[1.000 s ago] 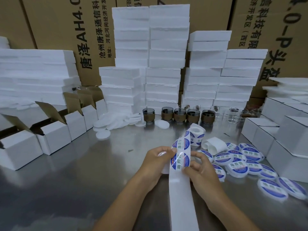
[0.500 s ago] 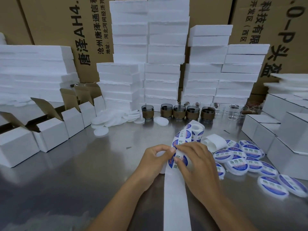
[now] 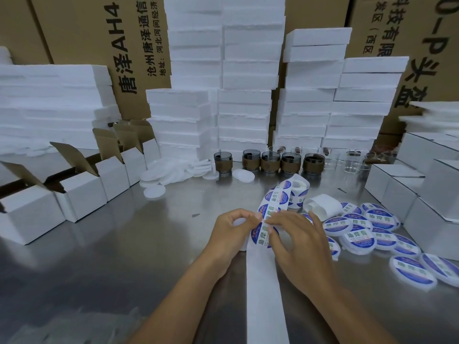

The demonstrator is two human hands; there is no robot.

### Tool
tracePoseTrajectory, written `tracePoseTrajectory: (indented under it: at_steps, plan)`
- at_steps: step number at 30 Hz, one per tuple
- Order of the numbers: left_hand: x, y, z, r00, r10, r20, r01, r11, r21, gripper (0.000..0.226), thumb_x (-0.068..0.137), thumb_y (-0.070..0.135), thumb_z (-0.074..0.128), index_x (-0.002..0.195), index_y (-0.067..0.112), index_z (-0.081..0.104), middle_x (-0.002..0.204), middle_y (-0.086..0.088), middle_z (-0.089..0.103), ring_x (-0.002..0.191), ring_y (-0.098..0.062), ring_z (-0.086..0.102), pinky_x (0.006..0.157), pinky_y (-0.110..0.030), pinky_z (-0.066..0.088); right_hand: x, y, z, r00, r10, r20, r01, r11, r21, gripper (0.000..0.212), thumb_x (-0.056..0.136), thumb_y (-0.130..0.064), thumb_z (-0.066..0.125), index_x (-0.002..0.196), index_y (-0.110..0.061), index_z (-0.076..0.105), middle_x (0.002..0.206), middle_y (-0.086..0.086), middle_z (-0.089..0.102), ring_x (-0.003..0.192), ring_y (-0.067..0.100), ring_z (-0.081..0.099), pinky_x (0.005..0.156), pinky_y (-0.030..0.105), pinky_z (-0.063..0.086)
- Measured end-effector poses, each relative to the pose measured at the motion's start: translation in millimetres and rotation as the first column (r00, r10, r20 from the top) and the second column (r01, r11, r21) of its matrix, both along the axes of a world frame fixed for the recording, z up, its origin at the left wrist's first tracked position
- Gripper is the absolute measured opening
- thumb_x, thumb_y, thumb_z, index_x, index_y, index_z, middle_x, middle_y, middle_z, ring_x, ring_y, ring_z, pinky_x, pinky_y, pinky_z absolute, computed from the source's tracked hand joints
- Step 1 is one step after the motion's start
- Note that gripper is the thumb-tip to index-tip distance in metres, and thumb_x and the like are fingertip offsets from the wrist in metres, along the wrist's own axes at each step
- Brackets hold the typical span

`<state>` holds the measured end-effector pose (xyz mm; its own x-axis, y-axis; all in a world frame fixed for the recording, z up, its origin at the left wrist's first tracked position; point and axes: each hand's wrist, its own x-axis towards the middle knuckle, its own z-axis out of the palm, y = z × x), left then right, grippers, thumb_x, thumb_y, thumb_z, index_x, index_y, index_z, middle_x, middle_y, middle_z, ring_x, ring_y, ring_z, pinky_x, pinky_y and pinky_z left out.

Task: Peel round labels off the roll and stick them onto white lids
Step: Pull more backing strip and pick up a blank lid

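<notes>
Head view. Grips a white lid (image 3: 239, 221) in the left hand (image 3: 229, 235), fingers curled round it, mostly hidden. Pinches a round label (image 3: 262, 235) with the right hand (image 3: 299, 247), over the label strip (image 3: 273, 201) running from the roll (image 3: 299, 189). To the right, labelled lids (image 3: 357, 240) — further left, bare lids (image 3: 171, 173). At left, open cartons (image 3: 82, 192), flaps up — insides too dark to tell contents.

Blue-and-white round labels (image 3: 274, 201) trail from the roll (image 3: 300, 187). Bare white lids (image 3: 171, 173) are heaped left, labelled lids (image 3: 359, 238) right.
</notes>
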<state>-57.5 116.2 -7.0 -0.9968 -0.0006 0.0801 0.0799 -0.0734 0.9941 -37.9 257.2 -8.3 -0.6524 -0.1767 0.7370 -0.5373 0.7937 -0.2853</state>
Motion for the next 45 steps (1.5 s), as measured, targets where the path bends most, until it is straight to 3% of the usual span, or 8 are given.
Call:
tracePoseTrajectory:
  at_steps: [10,13,18,23,29,32,36,45]
  plan:
    - [-5,1,-1,0.990,0.143,-0.014,-0.143,0.990,-0.003,0.013,0.085,0.017,0.069,0.074,0.009,0.065,0.087,-0.004,0.070,0.062,0.001,0.066,0.050,-0.011,0.047,1,-1,3,1.000,0.016,-0.021,-0.017,0.999,-0.027,0.007,0.068,-0.010,0.067,0.074,-0.014,0.065,0.085,0.000,0.064,0.082,0.017,0.058,0.077,0.031,0.044]
    - [-7,1,-3,0.978,0.206,-0.040,-0.207,0.978,-0.023,0.016,0.083,0.017,0.070,0.069,0.014,0.065,0.085,0.000,0.070,0.064,0.000,0.064,0.052,-0.012,0.047,2,-6,4,0.998,0.056,0.023,-0.050,0.973,-0.227,0.005,0.067,-0.012,0.060,0.069,-0.016,0.061,0.080,-0.005,0.059,0.080,0.007,0.053,0.076,0.022,0.041]
    - [-9,0,-6,0.972,0.233,-0.044,-0.234,0.972,-0.024,0.017,0.080,0.021,0.073,0.066,0.018,0.065,0.073,0.015,0.068,0.065,0.002,0.063,0.050,-0.015,0.048,2,-6,13,0.945,0.268,0.188,-0.014,0.607,-0.794,0.023,0.080,-0.003,0.056,0.065,-0.019,0.058,0.067,-0.012,0.059,0.069,-0.003,0.053,0.064,0.005,0.039]
    - [-12,-3,-8,0.934,0.352,-0.060,-0.355,0.934,-0.043,0.014,0.081,0.032,0.071,0.081,0.020,0.065,0.074,0.013,0.066,0.050,0.007,0.055,0.044,-0.011,0.045,1,-2,17,0.889,0.414,0.195,0.010,0.409,-0.913,0.037,0.082,0.007,0.051,0.060,-0.022,0.061,0.061,-0.015,0.060,0.061,-0.001,0.053,0.065,0.018,0.043]
    - [-13,-6,7,0.917,0.399,0.001,-0.391,0.899,0.198,0.024,0.096,0.030,0.051,0.081,0.017,0.064,0.075,0.005,0.068,0.068,-0.010,0.067,0.058,-0.020,0.051,2,-5,23,0.702,0.669,0.245,0.039,0.307,-0.951,0.043,0.087,0.000,0.051,0.059,-0.029,0.066,0.071,-0.002,0.070,0.055,0.008,0.056,0.058,0.022,0.043]
    - [-8,-4,13,0.975,0.208,0.084,-0.224,0.904,0.364,0.037,0.099,0.037,0.040,0.081,0.015,0.065,0.070,0.000,0.070,0.061,-0.012,0.067,0.046,-0.018,0.048,5,-8,24,0.644,0.723,0.250,0.012,0.318,-0.948,0.037,0.088,-0.004,0.052,0.062,-0.027,0.066,0.068,0.000,0.067,0.051,0.009,0.053,0.052,0.020,0.042]
    - [-5,0,10,0.997,-0.012,0.072,-0.018,0.914,0.405,0.047,0.098,0.043,0.032,0.095,0.012,0.067,0.083,-0.009,0.072,0.071,-0.018,0.068,0.061,-0.026,0.053,11,-14,25,0.676,0.689,0.261,-0.058,0.402,-0.914,0.013,0.083,-0.012,0.063,0.071,-0.017,0.064,0.061,0.002,0.062,0.046,0.010,0.050,0.045,0.019,0.041]
    - [-3,7,3,0.988,-0.139,0.066,0.093,0.882,0.462,0.061,0.098,0.049,0.022,0.096,0.011,0.069,0.091,-0.010,0.073,0.080,-0.023,0.070,0.066,-0.028,0.057,13,-17,23,0.741,0.581,0.337,-0.028,0.528,-0.849,0.008,0.075,-0.005,0.073,0.079,-0.005,0.066,0.058,0.001,0.067,0.039,0.008,0.049,0.042,0.015,0.042]
